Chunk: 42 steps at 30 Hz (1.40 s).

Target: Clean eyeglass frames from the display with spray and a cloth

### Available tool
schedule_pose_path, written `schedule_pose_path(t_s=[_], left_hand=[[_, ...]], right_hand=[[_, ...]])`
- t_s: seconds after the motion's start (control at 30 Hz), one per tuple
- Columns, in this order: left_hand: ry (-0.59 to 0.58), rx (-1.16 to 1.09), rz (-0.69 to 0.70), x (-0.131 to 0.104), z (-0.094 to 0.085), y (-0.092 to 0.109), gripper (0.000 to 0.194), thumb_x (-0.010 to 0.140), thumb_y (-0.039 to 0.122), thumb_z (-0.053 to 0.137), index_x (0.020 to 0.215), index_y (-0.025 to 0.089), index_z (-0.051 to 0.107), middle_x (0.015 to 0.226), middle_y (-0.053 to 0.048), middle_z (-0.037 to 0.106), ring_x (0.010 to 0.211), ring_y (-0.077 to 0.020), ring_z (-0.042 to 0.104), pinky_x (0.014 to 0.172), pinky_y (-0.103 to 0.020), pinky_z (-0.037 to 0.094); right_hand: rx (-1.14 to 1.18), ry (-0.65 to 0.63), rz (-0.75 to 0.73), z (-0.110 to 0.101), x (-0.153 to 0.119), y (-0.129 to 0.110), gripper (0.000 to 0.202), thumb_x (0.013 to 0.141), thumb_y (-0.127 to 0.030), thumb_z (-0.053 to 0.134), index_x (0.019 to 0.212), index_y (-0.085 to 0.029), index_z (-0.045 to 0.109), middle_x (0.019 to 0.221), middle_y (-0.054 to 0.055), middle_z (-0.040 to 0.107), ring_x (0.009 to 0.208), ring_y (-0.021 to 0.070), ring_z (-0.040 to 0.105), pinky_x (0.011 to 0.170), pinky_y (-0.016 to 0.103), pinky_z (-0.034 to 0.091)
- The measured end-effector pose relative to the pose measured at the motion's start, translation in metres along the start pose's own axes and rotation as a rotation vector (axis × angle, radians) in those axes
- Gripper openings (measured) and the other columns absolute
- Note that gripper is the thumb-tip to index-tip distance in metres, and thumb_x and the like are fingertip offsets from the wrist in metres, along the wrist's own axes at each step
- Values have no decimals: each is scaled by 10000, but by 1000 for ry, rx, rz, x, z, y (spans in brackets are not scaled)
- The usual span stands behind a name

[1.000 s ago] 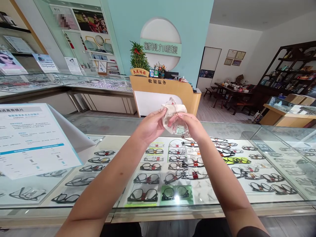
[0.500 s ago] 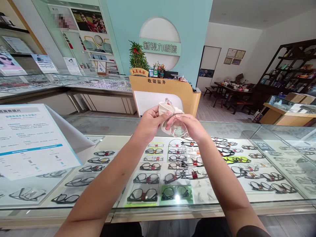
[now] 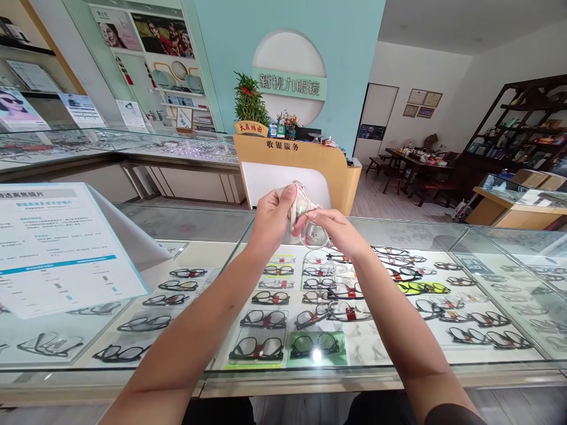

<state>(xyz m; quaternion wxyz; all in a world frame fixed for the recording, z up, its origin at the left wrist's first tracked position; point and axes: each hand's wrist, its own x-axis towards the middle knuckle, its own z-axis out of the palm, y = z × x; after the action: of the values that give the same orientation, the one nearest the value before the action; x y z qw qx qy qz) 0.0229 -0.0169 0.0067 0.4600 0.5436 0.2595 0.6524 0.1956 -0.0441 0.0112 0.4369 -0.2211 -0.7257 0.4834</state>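
Observation:
Both my hands are raised together over the glass display case. My left hand is closed round a cream cloth, its thumb pressing the cloth against a lens of a thin-rimmed pair of glasses. The fingers of my right hand pinch the frame of the same glasses near the middle. One clear lens hangs below my fingers; the other is partly covered by the cloth.
Rows of glasses lie inside the glass case beneath my arms. A folded printed sign stands on the left. Further back are a wooden cashier counter, a plant and a dark table.
My left thumb and the cloth have shifted up and over the upper lens. The glasses have turned slightly, and the lower lens sits a little further left.

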Motion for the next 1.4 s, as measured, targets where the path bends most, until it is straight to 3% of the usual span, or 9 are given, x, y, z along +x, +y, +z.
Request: schedule_pose_path(t_s=[0.17, 0.33, 0.5, 0.7, 1.0, 1.2, 1.4], left_hand=[[-158, -112, -86, 9, -8, 0, 523, 797, 656, 925, 837, 180, 711, 689, -9, 671, 619, -138, 611, 606, -284, 506], [-326, -133, -163, 8, -10, 8, 519, 760, 455, 1007, 1087, 184, 708, 831, -2, 742, 687, -140, 657, 663, -284, 537], [-312, -89, -132, 3, -5, 11, 528, 773, 445, 993, 1101, 217, 648, 690, 45, 680, 575, -126, 587, 616, -285, 499], [-200, -33, -73, -2, 0, 11, 462, 812, 537, 943, 1047, 236, 684, 561, 69, 577, 434, -114, 458, 483, -292, 406], [-75, -54, -25, -6, 6, 5, 473, 867, 646, 875, 976, 222, 694, 631, 36, 626, 512, -119, 531, 527, -282, 436], [-109, -70, -37, 2, -6, 9, 500, 812, 614, 933, 1016, 195, 753, 882, -26, 759, 776, -155, 687, 712, -285, 551], [-245, -53, -116, 3, -14, 20, 536, 771, 439, 996, 1202, 207, 777, 1004, -47, 801, 815, -169, 715, 718, -282, 575]], right_hand=[[7, 63, 0, -8, -1, 0, 402, 1086, -460, 571, 903, -205, 822, 904, 47, 794, 837, 196, 664, 889, 338, 547], [130, 114, 39, -11, 0, 4, 373, 1043, -487, 622, 912, -206, 829, 912, 52, 803, 821, 212, 672, 882, 349, 551], [132, 77, 19, -4, 2, 6, 384, 1048, -491, 618, 895, -209, 830, 905, 53, 801, 807, 211, 654, 858, 350, 549], [9, 41, 12, 5, 1, 2, 454, 1057, -575, 600, 891, -218, 826, 930, 51, 788, 862, 217, 649, 871, 351, 548], [-66, 36, 24, 5, -1, -4, 451, 1077, -529, 571, 848, -216, 800, 913, 36, 771, 808, 188, 620, 870, 340, 526], [-59, 99, 23, 0, -1, -6, 408, 1063, -501, 594, 872, -223, 824, 973, 32, 799, 803, 183, 636, 887, 346, 548], [5, 136, 37, -1, -3, -10, 407, 1048, -504, 609, 864, -224, 840, 967, 40, 810, 800, 201, 658, 869, 354, 556]])
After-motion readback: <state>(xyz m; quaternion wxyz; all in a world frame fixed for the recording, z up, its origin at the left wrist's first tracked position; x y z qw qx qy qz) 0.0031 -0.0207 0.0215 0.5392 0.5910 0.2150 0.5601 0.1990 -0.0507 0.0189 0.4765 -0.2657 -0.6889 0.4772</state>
